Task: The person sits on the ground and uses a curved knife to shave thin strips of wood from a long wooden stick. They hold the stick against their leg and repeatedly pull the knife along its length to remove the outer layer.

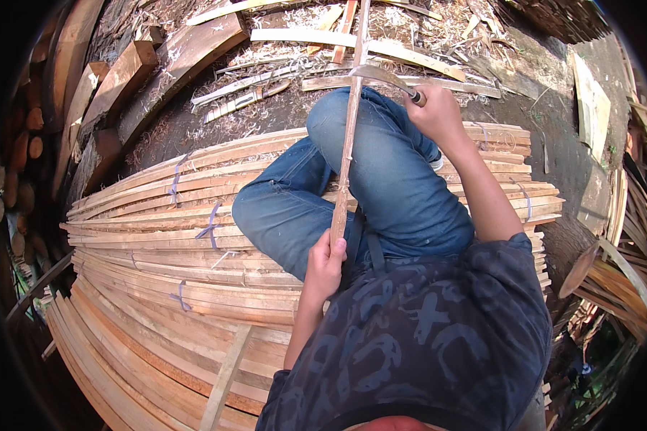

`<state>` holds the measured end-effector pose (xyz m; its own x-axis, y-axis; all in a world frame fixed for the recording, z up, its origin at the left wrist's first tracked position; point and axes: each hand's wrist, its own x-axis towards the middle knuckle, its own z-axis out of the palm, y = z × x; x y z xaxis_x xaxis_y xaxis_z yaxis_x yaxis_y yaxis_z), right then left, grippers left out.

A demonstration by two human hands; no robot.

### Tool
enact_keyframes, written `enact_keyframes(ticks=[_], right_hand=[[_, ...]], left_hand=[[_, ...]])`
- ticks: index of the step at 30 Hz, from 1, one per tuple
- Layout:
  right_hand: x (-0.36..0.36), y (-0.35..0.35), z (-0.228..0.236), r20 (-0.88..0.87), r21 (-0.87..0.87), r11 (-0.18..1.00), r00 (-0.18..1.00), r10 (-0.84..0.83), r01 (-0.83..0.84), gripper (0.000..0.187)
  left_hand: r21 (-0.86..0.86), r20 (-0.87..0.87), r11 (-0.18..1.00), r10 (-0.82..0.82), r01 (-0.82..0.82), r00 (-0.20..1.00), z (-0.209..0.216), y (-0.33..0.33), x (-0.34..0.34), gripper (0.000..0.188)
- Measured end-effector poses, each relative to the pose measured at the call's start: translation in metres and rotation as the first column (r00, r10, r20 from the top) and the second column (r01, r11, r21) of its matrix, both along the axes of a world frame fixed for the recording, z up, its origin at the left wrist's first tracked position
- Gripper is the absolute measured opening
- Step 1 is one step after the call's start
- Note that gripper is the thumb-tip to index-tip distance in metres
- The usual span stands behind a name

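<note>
A long, thin wooden stick (350, 140) runs away from me across my raised knee, its bark-brown surface rough and knotty. My left hand (326, 263) is wrapped round the stick's near end, close to my lap. In my right hand (436, 113) is the dark handle of a sickle (383, 75), the fingers closed round it. The sickle's curved metal blade reaches left, its tip end at the stick just beyond my knee. Whether the edge bites into the wood, I cannot tell. The far end of the stick leaves the view at the top.
Bundles of sawn wooden strips (223, 233), tied with purple string, lie beneath and beside me. Thick timber beams (183, 72) rest at the upper left. Wood shavings and loose slats (410, 59) litter the ground ahead. More wood pieces (618, 287) are piled at the right.
</note>
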<state>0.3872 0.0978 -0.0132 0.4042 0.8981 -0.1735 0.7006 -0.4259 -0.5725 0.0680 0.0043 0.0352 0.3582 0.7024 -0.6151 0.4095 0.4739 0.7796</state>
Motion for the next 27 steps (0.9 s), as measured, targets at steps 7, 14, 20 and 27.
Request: enact_keyframes(ticks=[7, 14, 20, 27], right_hand=[[-0.003, -0.023, 0.037, 0.362, -0.089, 0.972, 0.902, 0.233, -0.216, 0.017], [0.015, -0.01, 0.023, 0.443, -0.201, 0.93, 0.818, 0.366, -0.307, 0.014], [0.022, 0.008, 0.009, 0.468, -0.21, 0.949, 0.828, 0.308, -0.234, 0.013], [0.033, 0.03, 0.0, 0.472, -0.189, 0.961, 0.84, 0.267, -0.199, 0.016]], left_hand=[[0.26, -0.567, 0.923, -0.091, 0.283, 0.819, 0.039, 0.009, 0.025, 0.044], [0.274, -0.571, 0.916, -0.089, 0.292, 0.816, 0.036, 0.005, 0.026, 0.042], [0.305, -0.557, 0.905, -0.082, 0.296, 0.826, 0.038, 0.01, 0.031, 0.043], [0.251, -0.559, 0.929, -0.091, 0.272, 0.824, 0.041, 0.018, 0.039, 0.04]])
